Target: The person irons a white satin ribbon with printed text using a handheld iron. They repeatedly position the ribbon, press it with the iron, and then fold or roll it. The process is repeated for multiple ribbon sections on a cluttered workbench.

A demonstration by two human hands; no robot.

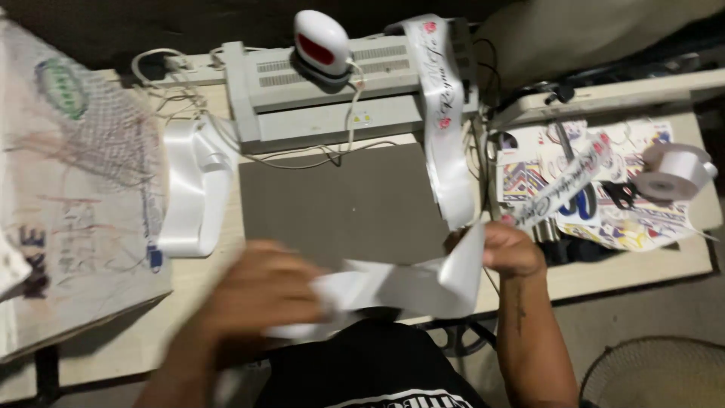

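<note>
Both of my hands hold a wide white satin ribbon [411, 283] just above the near edge of the table. My left hand [260, 291] is blurred and grips the ribbon's left end, which is bunched in the fingers. On the right, my right hand [510, 249] pinches the other end, where the ribbon folds upward. A longer strip of the same ribbon, printed with script and small pink flowers [442, 113], drapes from the grey laminating machine [332, 94] down to my right hand.
A grey mat [340, 200] lies before the laminator; a small white and red heat press [321, 41] sits on top. Looped white ribbon [192, 185] lies left, beside a large printed sack [75, 181]. A ribbon roll [672, 174], scissors [619, 194] and colourful printed sheets [642, 227] lie right.
</note>
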